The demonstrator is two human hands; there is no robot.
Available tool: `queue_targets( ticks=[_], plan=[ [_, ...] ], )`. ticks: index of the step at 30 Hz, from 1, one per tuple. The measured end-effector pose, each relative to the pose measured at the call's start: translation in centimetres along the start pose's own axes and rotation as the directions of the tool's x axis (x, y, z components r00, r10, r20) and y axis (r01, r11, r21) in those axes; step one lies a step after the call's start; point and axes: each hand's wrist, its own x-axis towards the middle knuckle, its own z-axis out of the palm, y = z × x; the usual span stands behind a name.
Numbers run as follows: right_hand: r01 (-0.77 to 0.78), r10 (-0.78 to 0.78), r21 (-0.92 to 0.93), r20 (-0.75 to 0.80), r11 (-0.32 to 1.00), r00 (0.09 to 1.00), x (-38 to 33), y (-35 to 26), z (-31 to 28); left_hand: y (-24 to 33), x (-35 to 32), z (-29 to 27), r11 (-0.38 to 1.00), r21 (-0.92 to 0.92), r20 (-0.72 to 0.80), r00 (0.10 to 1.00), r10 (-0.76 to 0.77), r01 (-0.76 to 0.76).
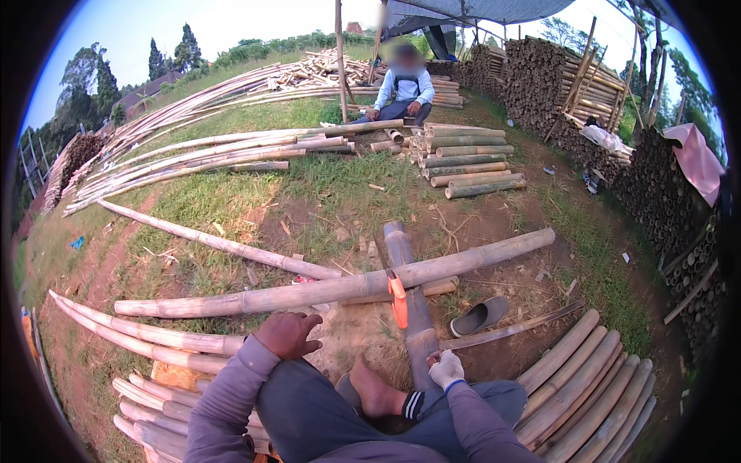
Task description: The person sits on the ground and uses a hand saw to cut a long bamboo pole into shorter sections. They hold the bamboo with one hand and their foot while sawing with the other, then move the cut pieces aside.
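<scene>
My bare left hand [287,334] rests near my left knee, fingers loosely bent and apart, holding nothing. My right hand [446,370], in a white glove, is closed by my right knee. Whatever it may hold is too small to make out. Just beyond it lies the near end of a flat bamboo strip [515,330]; contact is unclear. In front of me a long bamboo pole [324,292] lies across a thicker dark pole [419,324]. A handsaw with an orange handle [398,301] leans at their crossing, its blade [381,253] pointing away.
Cut bamboo lengths [590,386] lie to my right, and more poles [177,339] to my left. A grey shoe [478,317] is near the strip. Beyond are a short bamboo stack [467,154], long poles [224,150] and a seated person [405,89]. Tall stacks [540,77] stand at right.
</scene>
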Motion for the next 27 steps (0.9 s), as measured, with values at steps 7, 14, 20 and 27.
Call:
queue_targets(
  ticks=[7, 14, 20, 27],
  plan=[
    [-0.019, 0.018, 0.011, 0.037, 1.0, 0.999, -0.5, 0.1, -0.3, 0.3, -0.3, 0.7, 0.999, 0.037, -0.104, 0.994, 0.019, -0.015],
    [0.029, -0.029, -0.034, 0.025, 0.999, 0.999, -0.1, 0.5, 0.3, -0.3, -0.8, 0.8, 0.999, 0.044, -0.084, 0.996, 0.009, -0.006],
    [-0.025, 0.025, -0.001, 0.027, 1.0, 0.999, -0.1, -0.1, 0.2, 0.2, -0.9, -0.7, 0.999, 0.042, -0.024, 1.0, -0.015, 0.016],
    [0.03, -0.029, -0.019, 0.057, 0.999, 0.998, -0.1, -0.6, -0.3, -0.2, -0.1, 0.4, 0.997, 0.025, -0.095, 0.992, 0.081, -0.079]
  ],
)
